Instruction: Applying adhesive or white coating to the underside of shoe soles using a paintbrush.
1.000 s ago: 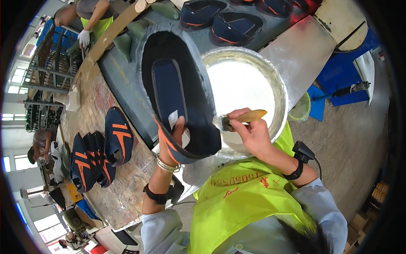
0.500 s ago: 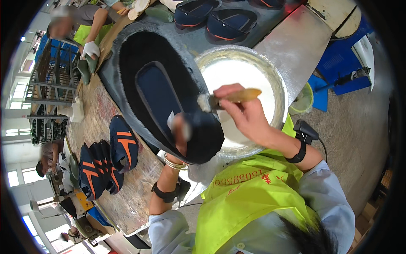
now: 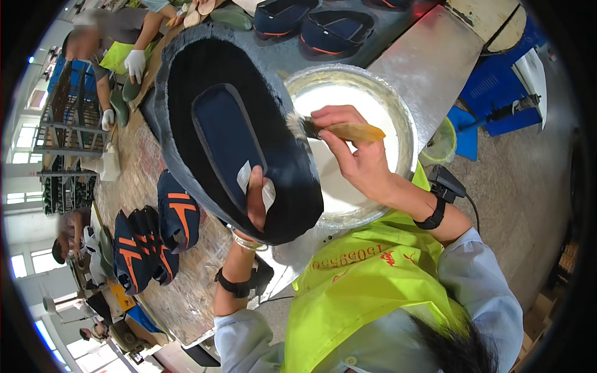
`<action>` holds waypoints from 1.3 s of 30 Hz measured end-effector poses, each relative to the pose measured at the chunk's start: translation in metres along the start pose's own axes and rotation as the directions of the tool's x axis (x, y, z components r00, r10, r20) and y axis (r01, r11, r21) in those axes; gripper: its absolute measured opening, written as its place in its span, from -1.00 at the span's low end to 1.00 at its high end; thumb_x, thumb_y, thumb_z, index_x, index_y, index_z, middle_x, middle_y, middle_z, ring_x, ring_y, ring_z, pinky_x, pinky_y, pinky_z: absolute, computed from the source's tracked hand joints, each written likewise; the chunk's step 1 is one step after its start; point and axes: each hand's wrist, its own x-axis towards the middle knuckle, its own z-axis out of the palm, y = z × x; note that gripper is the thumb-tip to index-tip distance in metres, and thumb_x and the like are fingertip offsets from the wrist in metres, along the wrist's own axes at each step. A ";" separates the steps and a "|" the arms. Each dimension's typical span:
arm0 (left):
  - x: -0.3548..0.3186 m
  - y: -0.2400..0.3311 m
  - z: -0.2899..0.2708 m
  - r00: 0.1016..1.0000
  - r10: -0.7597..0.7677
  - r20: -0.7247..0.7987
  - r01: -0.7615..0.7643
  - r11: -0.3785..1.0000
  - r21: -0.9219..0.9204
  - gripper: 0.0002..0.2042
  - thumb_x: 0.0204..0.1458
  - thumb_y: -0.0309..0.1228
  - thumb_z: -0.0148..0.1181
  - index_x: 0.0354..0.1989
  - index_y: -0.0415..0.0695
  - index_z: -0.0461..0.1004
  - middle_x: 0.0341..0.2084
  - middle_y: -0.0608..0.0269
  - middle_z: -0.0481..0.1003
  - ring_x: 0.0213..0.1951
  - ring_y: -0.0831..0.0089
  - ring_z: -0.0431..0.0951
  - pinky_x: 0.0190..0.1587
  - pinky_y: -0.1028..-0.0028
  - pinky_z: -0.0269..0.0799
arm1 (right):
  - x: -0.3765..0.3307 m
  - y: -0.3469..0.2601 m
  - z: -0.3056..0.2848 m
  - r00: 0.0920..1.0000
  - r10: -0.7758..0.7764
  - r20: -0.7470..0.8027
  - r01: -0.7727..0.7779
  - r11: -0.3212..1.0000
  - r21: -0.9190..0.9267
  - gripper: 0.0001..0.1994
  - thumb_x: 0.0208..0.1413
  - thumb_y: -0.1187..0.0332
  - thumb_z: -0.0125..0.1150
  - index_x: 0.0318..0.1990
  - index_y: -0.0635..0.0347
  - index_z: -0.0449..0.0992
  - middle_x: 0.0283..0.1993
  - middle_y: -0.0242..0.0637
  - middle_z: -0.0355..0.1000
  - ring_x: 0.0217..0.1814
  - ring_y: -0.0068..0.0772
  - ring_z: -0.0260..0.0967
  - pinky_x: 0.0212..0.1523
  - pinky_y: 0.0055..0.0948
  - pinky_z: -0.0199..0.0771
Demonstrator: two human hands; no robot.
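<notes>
My left hand (image 3: 255, 202) grips a dark navy shoe upper (image 3: 291, 202), held up with its open underside facing me. The thumb presses inside the upper beside a small white tag (image 3: 244, 177); the other fingers are hidden behind. In my right hand (image 3: 364, 165) is a paintbrush (image 3: 354, 132) with a yellowish wooden handle, pinched between thumb and fingers. Its pale bristles rest against the right edge of the upper. Under the brush stands a wide round tub (image 3: 407, 118) of white liquid, its rim crusted.
Several finished-looking navy uppers with orange stripes (image 3: 178, 211) lie on the worn table (image 3: 193, 289) at left. More navy uppers (image 3: 336, 34) sit at the back. A co-worker's gloved hand (image 3: 135, 64) handles green shoe pieces. A green bucket (image 3: 443, 143) stands at right.
The upper has shifted slightly left and up. The brush has moved slightly up and left, its bristles still at the upper's edge. The co-worker's gloved hand has moved up a little.
</notes>
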 end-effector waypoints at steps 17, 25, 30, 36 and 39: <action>0.036 -0.039 -0.023 0.954 0.300 -0.022 -0.278 0.908 0.312 -0.70 0.14 -0.32 0.19 -0.09 -0.33 0.50 -0.18 0.09 0.54 -0.13 0.36 0.54 -0.04 0.42 0.43 | -0.028 -0.052 -0.020 0.602 0.501 0.622 -0.791 0.481 0.378 -0.78 0.27 0.42 0.05 -0.02 0.38 0.42 -0.13 -0.29 0.44 -0.15 -0.55 0.41 -0.16 -0.54 0.49; 0.049 -0.040 -0.028 0.951 0.310 -0.007 -0.293 0.905 0.309 -0.70 0.15 -0.33 0.18 -0.09 -0.33 0.50 -0.19 0.08 0.54 -0.13 0.38 0.54 -0.04 0.43 0.43 | -0.013 -0.022 -0.006 0.835 0.472 0.283 -0.536 0.812 0.229 -0.82 0.27 0.47 0.03 -0.05 0.36 0.45 -0.14 -0.29 0.45 -0.13 -0.53 0.40 -0.10 -0.52 0.46; 0.042 -0.040 -0.030 0.954 0.299 -0.033 -0.271 0.902 0.336 -0.71 0.15 -0.34 0.17 -0.09 -0.33 0.50 -0.20 0.07 0.53 -0.13 0.39 0.54 -0.04 0.43 0.43 | -0.026 -0.055 -0.020 0.632 0.513 0.581 -0.773 0.465 0.431 -0.81 0.25 0.47 0.04 -0.05 0.36 0.43 -0.07 -0.25 0.44 -0.09 -0.48 0.43 -0.08 -0.51 0.50; 0.024 -0.013 -0.026 0.960 0.274 -0.051 -0.240 0.905 0.351 -0.72 0.16 -0.35 0.16 -0.09 -0.33 0.50 -0.21 0.06 0.53 -0.13 0.40 0.54 -0.03 0.43 0.42 | -0.020 -0.017 -0.007 0.806 0.492 0.329 -0.573 0.789 0.222 -0.84 0.22 0.52 0.06 -0.09 0.38 0.44 -0.04 -0.26 0.41 -0.14 -0.56 0.39 -0.16 -0.56 0.47; 0.005 0.006 -0.026 0.954 0.299 -0.036 -0.250 0.853 0.459 -0.72 0.16 -0.35 0.15 -0.09 -0.33 0.50 -0.22 0.05 0.53 -0.14 0.40 0.54 -0.03 0.43 0.42 | -0.013 -0.005 -0.005 0.908 0.338 0.246 -0.389 0.898 0.204 -0.86 0.19 0.54 0.09 -0.12 0.35 0.46 -0.06 -0.28 0.43 -0.14 -0.55 0.41 -0.22 -0.59 0.47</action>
